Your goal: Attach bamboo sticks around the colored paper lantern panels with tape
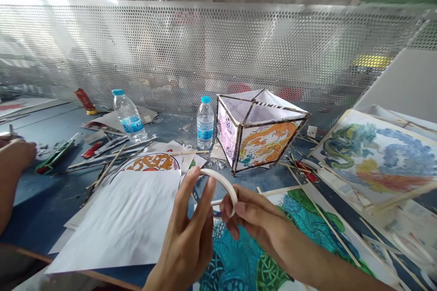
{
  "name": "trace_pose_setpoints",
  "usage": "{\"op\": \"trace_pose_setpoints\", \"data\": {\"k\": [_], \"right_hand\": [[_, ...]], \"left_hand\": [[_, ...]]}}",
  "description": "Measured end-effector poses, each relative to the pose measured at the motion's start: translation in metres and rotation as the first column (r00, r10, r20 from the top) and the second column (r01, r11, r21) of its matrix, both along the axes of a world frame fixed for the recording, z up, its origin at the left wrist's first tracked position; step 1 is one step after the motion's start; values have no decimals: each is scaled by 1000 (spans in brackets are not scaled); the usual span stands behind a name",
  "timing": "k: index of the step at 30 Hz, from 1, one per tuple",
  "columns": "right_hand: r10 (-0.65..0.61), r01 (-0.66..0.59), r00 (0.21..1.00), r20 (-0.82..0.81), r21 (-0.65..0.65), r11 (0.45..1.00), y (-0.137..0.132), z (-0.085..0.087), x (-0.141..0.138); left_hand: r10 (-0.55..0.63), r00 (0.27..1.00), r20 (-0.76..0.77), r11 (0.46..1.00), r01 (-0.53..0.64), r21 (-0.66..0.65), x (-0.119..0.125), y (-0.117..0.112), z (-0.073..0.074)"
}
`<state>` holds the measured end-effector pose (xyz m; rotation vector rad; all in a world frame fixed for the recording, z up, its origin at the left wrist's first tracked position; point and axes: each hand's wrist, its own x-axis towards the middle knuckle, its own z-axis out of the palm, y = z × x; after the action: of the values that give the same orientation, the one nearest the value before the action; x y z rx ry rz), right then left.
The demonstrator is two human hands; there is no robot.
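Note:
Between my two hands is a narrow roll of white tape (223, 180), tilted on its edge. My left hand (189, 227) grips its left side, with the fingertips at the upper rim. The thumb and fingers of my right hand (264, 220) pinch the right side. Below both hands lies a blue-green coloured drawing (235, 259), with thin wooden sticks (327, 223) along and across it. A blank white sheet (126, 223) is left of my left hand and partly covers an orange drawing (150, 163).
Behind my hands stands a box-shaped paper lantern frame (268, 143) with dragon pictures. Two water bottles (205, 122) stand near the perforated metal screen (191, 59). A green cutter (58, 154) and sticks lie left. Another person's hand (17, 152) is at far left. A painted panel (378, 154) leans right.

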<state>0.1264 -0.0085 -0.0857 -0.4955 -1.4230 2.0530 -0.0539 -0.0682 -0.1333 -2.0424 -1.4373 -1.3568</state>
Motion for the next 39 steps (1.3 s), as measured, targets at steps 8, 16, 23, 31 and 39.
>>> {"op": "trace_pose_setpoints", "data": {"k": [8, 16, 23, 31, 39], "right_hand": [[131, -124, 989, -73, 97, 988, -1, 18, 7], [-468, 87, 869, 162, 881, 465, -2, 37, 27], [-448, -60, 894, 16, 995, -83, -2, 55, 39], [-498, -3, 857, -135, 964, -267, -10, 66, 67], [-769, -42, 612, -183, 964, -262, -6, 62, 119]], "left_hand": [[-103, 970, -220, 993, 114, 36, -1, -10, 8], [-71, 942, -329, 995, 91, 47, 4, -17, 32], [-87, 950, -300, 994, 101, 31, 14, -31, 46], [-17, 920, -392, 995, 54, 84, -3, -35, 49], [-23, 923, -385, 1000, 25, 0, -12, -26, 55]]}}
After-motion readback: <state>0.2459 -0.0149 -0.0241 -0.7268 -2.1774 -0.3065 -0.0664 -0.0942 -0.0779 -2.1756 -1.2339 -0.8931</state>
